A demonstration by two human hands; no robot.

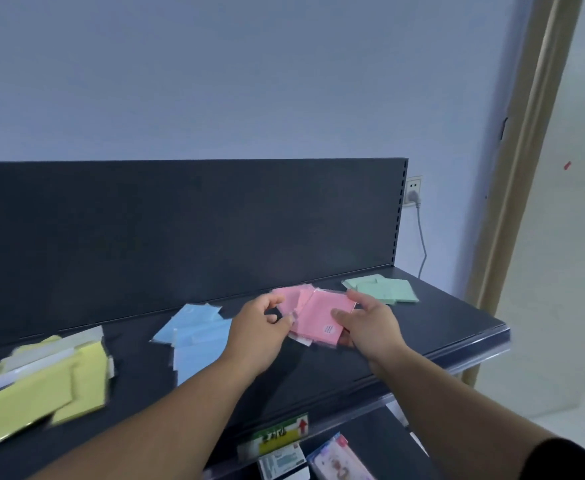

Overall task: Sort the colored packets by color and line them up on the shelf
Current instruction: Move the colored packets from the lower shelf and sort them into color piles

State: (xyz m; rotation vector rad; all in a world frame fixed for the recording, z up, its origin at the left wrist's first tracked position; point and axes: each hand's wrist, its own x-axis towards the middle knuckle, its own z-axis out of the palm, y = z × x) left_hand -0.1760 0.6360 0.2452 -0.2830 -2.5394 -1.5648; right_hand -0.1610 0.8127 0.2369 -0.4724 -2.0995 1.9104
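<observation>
Now both hands work the pink packets [322,315] on the shelf [457,323]: left hand [261,325] pinching their left edge, right hand [370,323] grasping their right side; green packets [384,289] lie just right.

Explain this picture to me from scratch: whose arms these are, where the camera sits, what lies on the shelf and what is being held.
There is no machine here. The arms belong to a person, and the one picture comes from a camera worn on that person's head, looking forward and down, so you see roughly what they see.

In front is a dark shelf with a dark back panel. On it lie flat packets grouped by colour, from left to right: yellow packets, blue packets, pink packets and green packets.

The left hand and the right hand are both at the pink packets. The right hand grips a pink packet by its edge; the left hand pinches the edge of the pile beside it. A lower shelf with other goods shows at the bottom.
</observation>
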